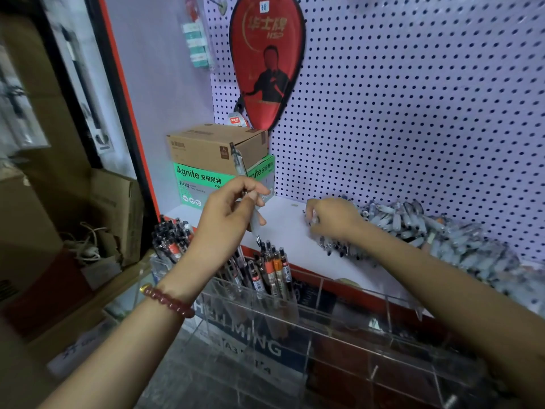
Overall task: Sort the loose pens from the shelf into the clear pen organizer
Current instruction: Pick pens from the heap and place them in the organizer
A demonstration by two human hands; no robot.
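Observation:
My left hand (227, 208) pinches a clear pen (242, 169) that stands nearly upright, tip down, above the clear pen organizer (339, 317). Several pens (271, 270) stand in the organizer's left compartments; more pens (172, 240) fill its far-left one. My right hand (333, 219) rests on the white shelf (283, 228), fingers curled round a pen at the left edge of a heap of loose pens (436, 234).
Stacked Agnite cardboard boxes (218, 160) sit at the shelf's back left. A red racket cover (267, 60) hangs on the pegboard (413, 98). Cardboard boxes and cords (97, 231) lie lower left. The organizer's right compartments hold nothing.

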